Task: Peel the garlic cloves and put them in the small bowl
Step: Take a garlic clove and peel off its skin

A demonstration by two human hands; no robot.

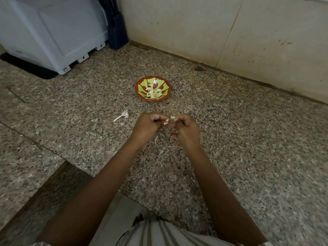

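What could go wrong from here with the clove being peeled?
1. The left hand and right hand pinch the garlic clove over the counter, short of the small bowl; a slip would likely drop it on the counter.
2. A peel scrap and a stalk lie near the hands; loose skin could get carried into the bowl with the peeled cloves.
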